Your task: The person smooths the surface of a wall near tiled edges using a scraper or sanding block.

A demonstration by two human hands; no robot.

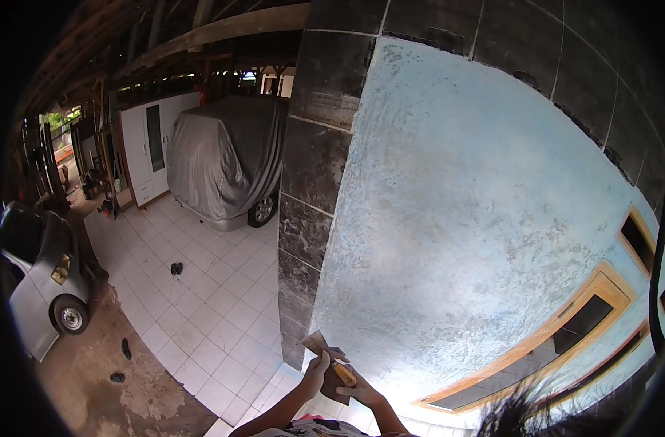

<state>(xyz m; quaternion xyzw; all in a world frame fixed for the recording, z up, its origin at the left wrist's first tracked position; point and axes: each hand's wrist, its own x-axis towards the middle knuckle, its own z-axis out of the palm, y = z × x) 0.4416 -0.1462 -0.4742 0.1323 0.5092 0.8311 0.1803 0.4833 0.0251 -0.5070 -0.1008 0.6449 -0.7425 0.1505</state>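
Low in the view, a plastering trowel (343, 374) with a yellow-orange handle and a flat brownish blade lies between my hands. My left hand (316, 371) is closed around the blade's left side, and a corner of the blade sticks up above the fingers. Gripping the lower end of the same blade is my right hand (364, 395), just below the handle. Some of the fingers are hidden behind the blade. Just beyond the hands rises a wall (449, 211) with patchy, rough light-blue paint.
Dark tiles (307, 167) border the wall's left corner and top. Wood-framed windows (551, 349) lie at lower right. To the left are a covered car (219, 160), a white wardrobe (144, 138), a silver car (45, 277), and black sandals (176, 268) on the tiled floor (201, 306).
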